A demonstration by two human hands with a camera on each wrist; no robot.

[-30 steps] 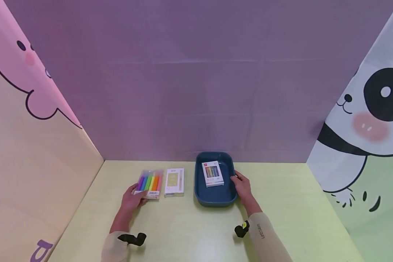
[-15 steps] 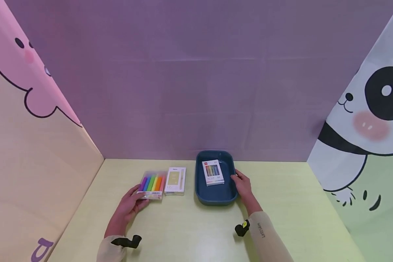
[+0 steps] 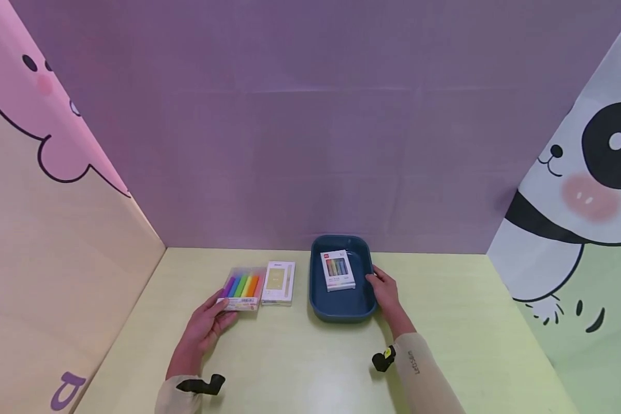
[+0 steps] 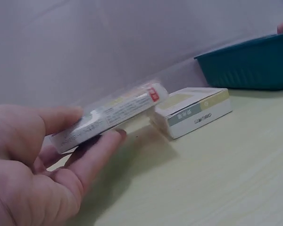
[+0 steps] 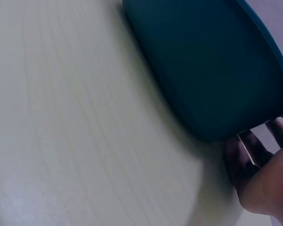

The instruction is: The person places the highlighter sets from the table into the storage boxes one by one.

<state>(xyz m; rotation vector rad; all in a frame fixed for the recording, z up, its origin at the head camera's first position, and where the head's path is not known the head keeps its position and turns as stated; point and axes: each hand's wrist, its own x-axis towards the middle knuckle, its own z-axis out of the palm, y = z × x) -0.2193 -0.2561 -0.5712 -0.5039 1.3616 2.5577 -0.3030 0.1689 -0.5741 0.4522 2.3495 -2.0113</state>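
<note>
My left hand (image 3: 203,329) pinches the near end of a clear pack of coloured markers (image 3: 243,287), thumb on top and fingers beneath. In the left wrist view the pack (image 4: 111,113) is tilted, its near end raised off the table. Just right of it lies a white box with a yellow panel (image 3: 278,283). My right hand (image 3: 385,293) grips the right side of a dark blue tray (image 3: 341,307), thumb at the rim. Inside the tray lies a white box printed with coloured sticks (image 3: 337,270). The right wrist view shows fingers (image 5: 235,157) against the tray's outer wall.
All of this lies on a pale wooden table (image 3: 300,368). A purple backdrop (image 3: 310,126) rises behind the tray. Printed panels stand at the left (image 3: 57,241) and right (image 3: 574,259). A black wrist camera (image 3: 202,384) sits on the left sleeve.
The marker pack has moved right in my left hand, up close to the white box with the yellow panel. My right hand stays on the tray. The view has shifted slightly.
</note>
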